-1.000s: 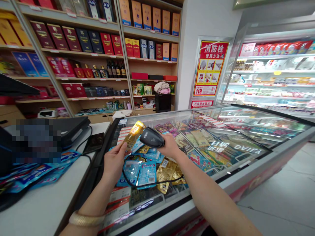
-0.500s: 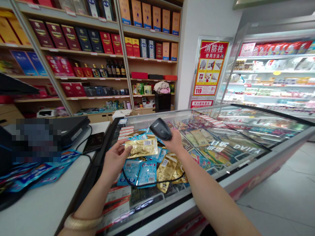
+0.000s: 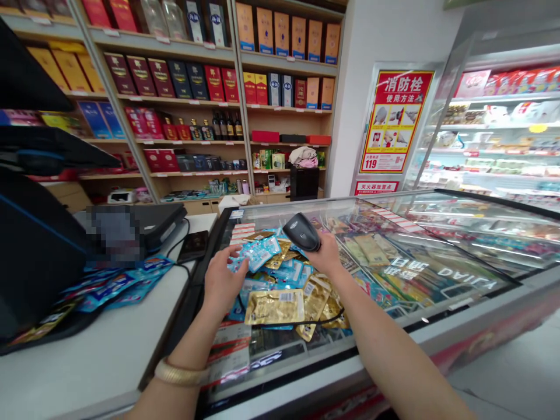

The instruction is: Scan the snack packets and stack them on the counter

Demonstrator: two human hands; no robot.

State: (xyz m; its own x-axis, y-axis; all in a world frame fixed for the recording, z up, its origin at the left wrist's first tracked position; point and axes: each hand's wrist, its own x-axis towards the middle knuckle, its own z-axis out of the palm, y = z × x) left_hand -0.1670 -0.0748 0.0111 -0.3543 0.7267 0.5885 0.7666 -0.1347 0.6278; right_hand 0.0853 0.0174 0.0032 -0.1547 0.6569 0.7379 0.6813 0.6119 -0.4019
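Note:
My right hand (image 3: 326, 254) is wrapped round the handle of a black barcode scanner (image 3: 301, 232), whose head tilts up and left over a pile of packets. My left hand (image 3: 225, 277) has its fingers and thumb at the left end of a blue snack packet (image 3: 262, 252), gripping it at the pile's upper left. A gold packet (image 3: 275, 306) with its barcode up lies at the front of the pile, beside another gold packet (image 3: 315, 303). More blue packets (image 3: 284, 273) lie under and around them. The scanner's black cable (image 3: 324, 321) loops across the front.
The pile lies on the glass top of a chest freezer (image 3: 394, 262). At left, a white counter (image 3: 131, 338) holds more blue packets (image 3: 126, 286), a dark phone (image 3: 193, 245) and a black monitor (image 3: 35, 233). Shelves of boxed bottles (image 3: 175, 79) stand behind.
My left hand has let go of the gold packet, now at the pile's front, and has taken hold of a blue packet. My right hand still holds the scanner. The view has turned left.

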